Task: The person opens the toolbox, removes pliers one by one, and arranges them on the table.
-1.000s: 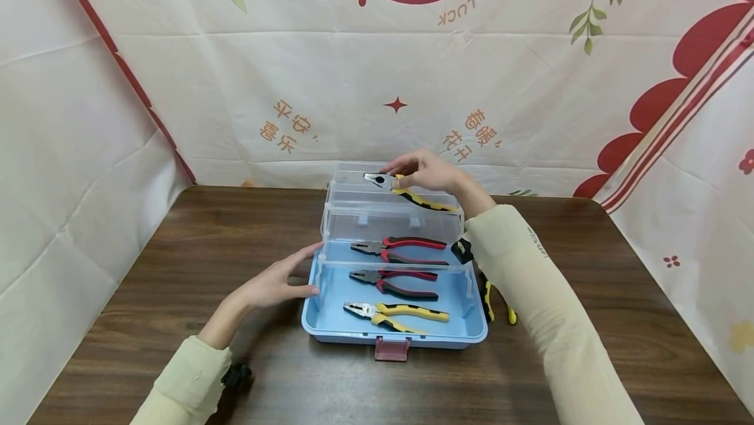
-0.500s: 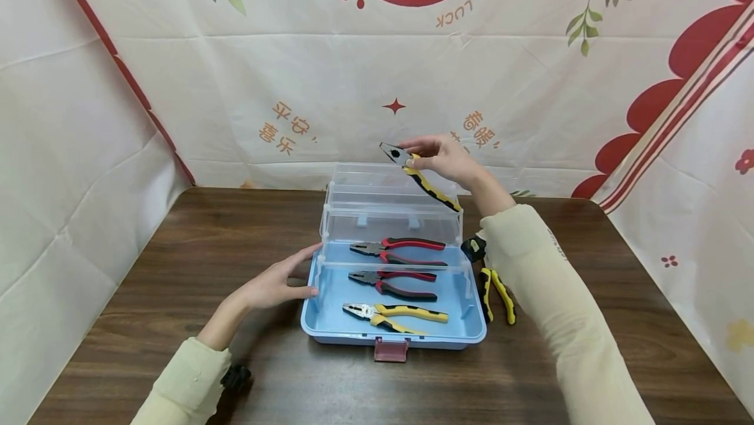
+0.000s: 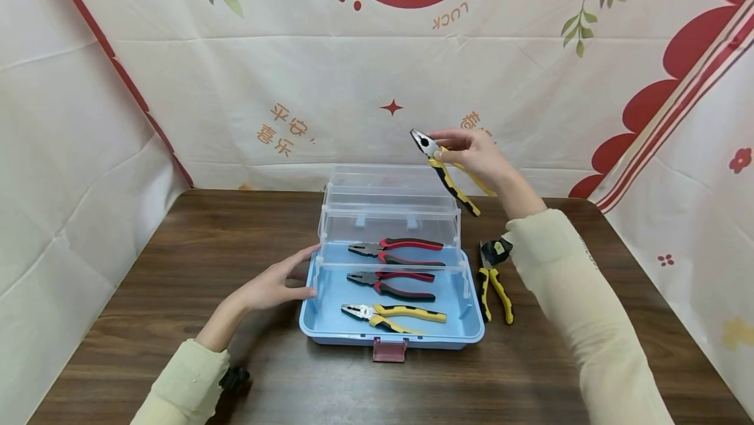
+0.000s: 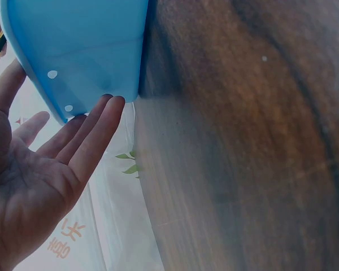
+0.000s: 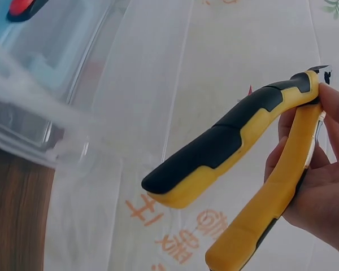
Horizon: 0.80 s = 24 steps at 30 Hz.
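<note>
Above the back right of the blue toolbox (image 3: 336,332), my right hand (image 3: 480,155) pinches yellow-and-black pliers (image 3: 449,186) near the pivot. Their handles spread down toward the right wrist camera. My left hand (image 3: 273,287) rests against the toolbox's left side with its fingers extended; in the left wrist view the fingertips (image 4: 114,107) are right at the blue wall. Inside the toolbox lie two red-and-black pliers, the rear pair (image 3: 406,243) and the middle pair (image 3: 406,293), with yellow-and-black pliers (image 3: 410,311) at the front. The clear lid (image 3: 391,199) stands raised at the back.
Another yellow-handled pair of pliers (image 3: 499,291) lies on the wooden table (image 3: 235,235) just right of the toolbox, its head partly behind the right wrist's camera. A reddish latch (image 3: 389,350) hangs at the toolbox front. A printed cloth (image 3: 353,71) hangs behind the table.
My right hand has lifted the pliers from over the lid and carried them to the right, tilting their handles downward. The left hand has stayed at the toolbox's side.
</note>
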Each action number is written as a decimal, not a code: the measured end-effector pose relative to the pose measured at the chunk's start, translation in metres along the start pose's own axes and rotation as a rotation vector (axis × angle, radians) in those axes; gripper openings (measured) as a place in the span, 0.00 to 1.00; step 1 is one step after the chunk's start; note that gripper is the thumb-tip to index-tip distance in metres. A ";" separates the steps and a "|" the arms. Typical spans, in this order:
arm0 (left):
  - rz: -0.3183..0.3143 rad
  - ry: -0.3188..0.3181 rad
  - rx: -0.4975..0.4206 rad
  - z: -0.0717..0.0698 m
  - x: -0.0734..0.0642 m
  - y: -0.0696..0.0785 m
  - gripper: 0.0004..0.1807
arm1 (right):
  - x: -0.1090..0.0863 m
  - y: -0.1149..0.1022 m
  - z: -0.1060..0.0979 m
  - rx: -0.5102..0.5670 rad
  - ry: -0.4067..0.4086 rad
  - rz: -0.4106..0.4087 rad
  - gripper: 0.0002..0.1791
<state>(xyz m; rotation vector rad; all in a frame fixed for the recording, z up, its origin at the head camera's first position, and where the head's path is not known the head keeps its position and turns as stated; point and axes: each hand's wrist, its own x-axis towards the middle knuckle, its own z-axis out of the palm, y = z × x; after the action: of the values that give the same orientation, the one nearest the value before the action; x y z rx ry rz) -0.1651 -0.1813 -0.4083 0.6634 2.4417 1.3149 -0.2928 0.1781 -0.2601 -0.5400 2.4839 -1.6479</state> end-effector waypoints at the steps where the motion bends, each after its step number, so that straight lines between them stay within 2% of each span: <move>1: -0.001 -0.001 -0.001 0.000 0.000 0.000 0.41 | -0.002 0.001 -0.002 -0.006 0.004 0.005 0.22; 9: 0.004 0.001 0.001 -0.001 0.000 -0.001 0.41 | -0.013 0.014 -0.021 -0.073 0.063 0.057 0.24; 12: 0.006 -0.001 0.008 -0.001 0.000 0.001 0.41 | -0.019 0.019 -0.026 -0.062 0.087 0.084 0.24; 20: 0.004 -0.019 -0.019 -0.005 -0.007 0.028 0.41 | -0.035 0.038 -0.041 -0.055 0.131 0.145 0.26; 24: -0.002 -0.022 -0.022 -0.006 -0.007 0.031 0.41 | -0.042 0.050 -0.048 -0.062 0.160 0.196 0.28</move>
<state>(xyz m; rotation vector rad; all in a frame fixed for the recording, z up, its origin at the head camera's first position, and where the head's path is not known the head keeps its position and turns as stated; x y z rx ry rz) -0.1538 -0.1747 -0.3791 0.6665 2.4064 1.3245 -0.2787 0.2519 -0.2905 -0.1683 2.6094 -1.6010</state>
